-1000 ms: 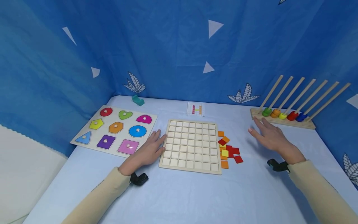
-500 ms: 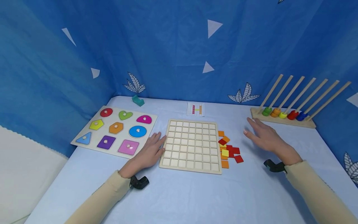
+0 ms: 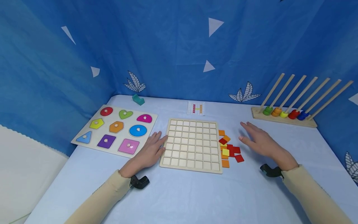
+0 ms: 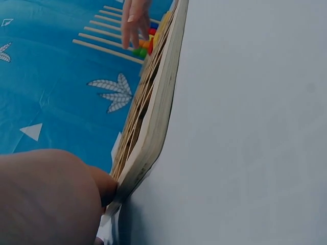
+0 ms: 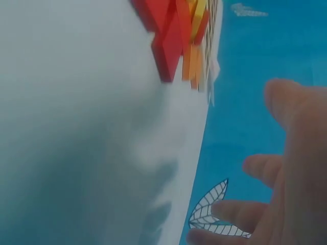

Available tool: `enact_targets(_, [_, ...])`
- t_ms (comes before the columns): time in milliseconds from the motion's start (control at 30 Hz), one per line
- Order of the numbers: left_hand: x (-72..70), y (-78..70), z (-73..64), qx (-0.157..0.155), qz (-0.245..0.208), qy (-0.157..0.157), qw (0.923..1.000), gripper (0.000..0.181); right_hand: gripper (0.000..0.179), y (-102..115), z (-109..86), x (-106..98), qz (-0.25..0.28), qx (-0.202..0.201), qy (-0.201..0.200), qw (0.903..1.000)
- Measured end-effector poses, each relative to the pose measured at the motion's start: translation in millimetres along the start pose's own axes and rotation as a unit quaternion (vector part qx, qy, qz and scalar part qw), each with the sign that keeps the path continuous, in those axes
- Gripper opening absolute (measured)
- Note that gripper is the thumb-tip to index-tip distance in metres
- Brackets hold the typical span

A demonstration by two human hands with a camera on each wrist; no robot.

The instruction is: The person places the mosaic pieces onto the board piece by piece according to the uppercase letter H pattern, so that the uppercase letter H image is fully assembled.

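Observation:
A wooden grid board [image 3: 191,145] with square cells lies mid-table in the head view. My left hand [image 3: 149,151] rests at its left edge, fingers extended and fingertips touching the frame; the left wrist view has the thumb side of that hand [image 4: 56,191] against the board's corner. Along the board's right side lie loose square tiles in orange, yellow and red, among them a red tile [image 3: 239,158] and an orange tile [image 3: 225,163]. To their right my right hand [image 3: 261,141] hovers over the table with fingers spread and nothing held; its shadow shows below in the right wrist view.
A knobbed shape puzzle [image 3: 116,127] lies on the left. Behind the board are a small pattern card [image 3: 196,108] and a teal block [image 3: 138,100]. A peg stand [image 3: 283,117] with coloured rings stands at the back right, before a blue curtain [image 3: 167,46].
My right hand has moved left and slightly toward me, away from the peg stand and closer to the tiles. My left hand stays at the board's edge.

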State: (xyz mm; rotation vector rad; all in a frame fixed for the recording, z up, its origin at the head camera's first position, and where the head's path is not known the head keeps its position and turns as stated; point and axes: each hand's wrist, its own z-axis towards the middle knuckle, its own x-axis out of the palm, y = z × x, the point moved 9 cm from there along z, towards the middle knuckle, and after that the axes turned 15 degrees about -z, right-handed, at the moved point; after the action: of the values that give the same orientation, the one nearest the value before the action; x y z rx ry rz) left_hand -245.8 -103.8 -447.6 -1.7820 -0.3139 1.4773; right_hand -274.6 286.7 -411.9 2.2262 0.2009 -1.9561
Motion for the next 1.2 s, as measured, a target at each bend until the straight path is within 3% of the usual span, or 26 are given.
enact_targets(467, [-1.1,-0.2,-0.7,-0.001,-0.001,-0.006,1.0,0.055,0.074,28,-8.9,0,0.011,-0.064,-0.04,0.997])
enact_targets(767, [-1.0,-3.0,-0.8,0.004,-0.001,-0.009,1.0,0.055,0.071,39,-5.1,6,0.02,-0.071,-0.032,0.9968])
enact_targets(1200, [-0.7,-1.4,-0.5,0.0,-0.002,-0.007,1.0,0.056,0.052,62,4.1,3,0.024,-0.114,-0.06,0.9913])
